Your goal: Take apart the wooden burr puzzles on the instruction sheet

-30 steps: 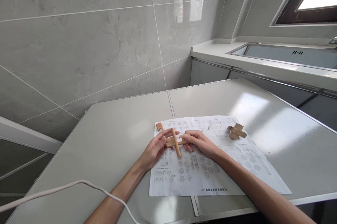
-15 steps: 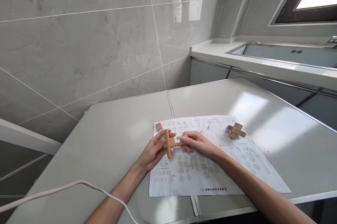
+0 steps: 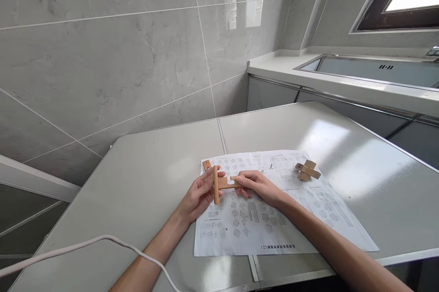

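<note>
While both bare hands meet over a printed page, they share a small cross made of two wooden puzzle bars. The left hand (image 3: 199, 193) pinches the upright bar (image 3: 216, 186) between thumb and fingers. The right hand (image 3: 259, 186) clasps the right end of the notched bar (image 3: 227, 184), which runs sideways between the two grips and meets the upright bar at the left fingertips. Both hands are closed on wood, low over the sheet of diagrams (image 3: 274, 223) on the grey table (image 3: 154, 182).

The bars look light, stiff and smooth, and would likely slip in a loose hold. Their ends, clear of the notches, seem the safest places to grasp.

Just beyond the left grip lies a spare notched piece (image 3: 206, 164). Well to the right of the right grip sits a joined cluster of bars (image 3: 307, 170). A white cable (image 3: 85, 242) crosses near the left forearm.
</note>
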A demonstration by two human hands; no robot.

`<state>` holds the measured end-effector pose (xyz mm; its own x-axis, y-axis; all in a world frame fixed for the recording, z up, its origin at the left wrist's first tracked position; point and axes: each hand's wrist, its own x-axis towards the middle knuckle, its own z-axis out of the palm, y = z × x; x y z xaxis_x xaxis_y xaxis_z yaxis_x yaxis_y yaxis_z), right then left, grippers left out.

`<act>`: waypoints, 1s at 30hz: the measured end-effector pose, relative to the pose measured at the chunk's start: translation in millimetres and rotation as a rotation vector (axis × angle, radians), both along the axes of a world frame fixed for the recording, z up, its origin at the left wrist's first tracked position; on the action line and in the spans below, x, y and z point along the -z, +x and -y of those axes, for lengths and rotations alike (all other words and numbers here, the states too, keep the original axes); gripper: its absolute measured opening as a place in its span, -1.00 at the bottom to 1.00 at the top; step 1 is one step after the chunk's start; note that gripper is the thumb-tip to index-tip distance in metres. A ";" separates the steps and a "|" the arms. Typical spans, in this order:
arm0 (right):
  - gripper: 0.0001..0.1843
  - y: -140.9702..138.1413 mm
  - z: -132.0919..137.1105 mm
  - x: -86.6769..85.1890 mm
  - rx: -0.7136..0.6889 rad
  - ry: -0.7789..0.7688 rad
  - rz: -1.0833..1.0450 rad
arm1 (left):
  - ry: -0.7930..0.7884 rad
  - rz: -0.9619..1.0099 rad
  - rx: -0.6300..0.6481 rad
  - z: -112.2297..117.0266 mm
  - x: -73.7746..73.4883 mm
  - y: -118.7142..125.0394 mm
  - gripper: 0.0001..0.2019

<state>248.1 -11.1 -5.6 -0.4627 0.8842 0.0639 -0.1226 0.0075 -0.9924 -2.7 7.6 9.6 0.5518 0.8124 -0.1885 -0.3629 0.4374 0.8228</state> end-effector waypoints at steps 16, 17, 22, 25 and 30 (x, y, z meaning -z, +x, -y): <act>-0.48 -0.3 0.4 -0.3 0.001 -0.021 -0.023 | -0.016 0.031 -0.026 -3.3 3.1 -2.8 -0.56; -0.48 -0.3 0.2 0.0 0.002 -0.021 -0.023 | -0.015 0.029 -0.022 -3.4 2.6 -3.2 -0.55; -0.48 -0.2 0.3 -0.9 0.000 -0.017 -0.013 | -0.008 0.023 -0.009 -3.1 -0.7 -3.9 -0.54; -0.48 -0.1 1.1 -2.6 0.002 -0.011 0.001 | -0.004 0.018 -0.017 -3.0 -2.3 -4.2 -0.53; -0.46 0.1 1.6 -4.4 -0.001 -0.005 0.019 | 0.009 0.003 -0.015 -2.7 -4.3 -4.0 -0.51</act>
<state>248.2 -12.7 -1.2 -0.4646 0.8841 0.0503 -0.1038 0.0020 -0.9946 -6.6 10.3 13.9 0.5405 0.8220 -0.1795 -0.3714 0.4246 0.8257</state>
